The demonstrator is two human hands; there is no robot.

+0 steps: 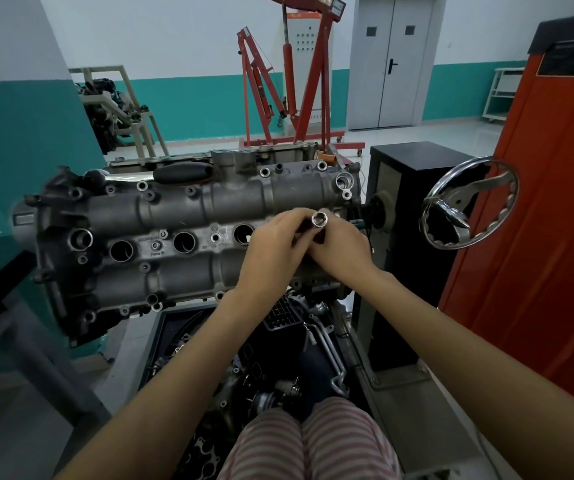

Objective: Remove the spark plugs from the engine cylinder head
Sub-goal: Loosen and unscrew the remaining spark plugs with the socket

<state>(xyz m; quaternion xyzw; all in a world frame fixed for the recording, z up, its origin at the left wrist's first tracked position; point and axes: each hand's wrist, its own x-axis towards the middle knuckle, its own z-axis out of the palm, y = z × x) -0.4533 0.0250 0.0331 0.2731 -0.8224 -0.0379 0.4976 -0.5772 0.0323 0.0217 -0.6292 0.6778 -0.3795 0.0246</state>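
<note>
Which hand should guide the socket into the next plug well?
Probably the left hand: it lies nearer the open plug wells on the cylinder head. The right hand, also gripping the socket, sits farther away.

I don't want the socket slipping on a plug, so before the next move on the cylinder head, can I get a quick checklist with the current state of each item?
1. Socket in hand: ok, left hand and right hand both grip it, open end facing the camera.
2. Socket bore clear: cannot tell, inside is dark.
3. Driving handle attached: cannot tell, hands hide the lower end.
4. Plug wells reachable: ok, three open along the cylinder head; any fourth is hidden by the hands.
5. Plugs present in wells: cannot tell.
6. Black-handled tool: ok, lying on the head's far side.
</note>
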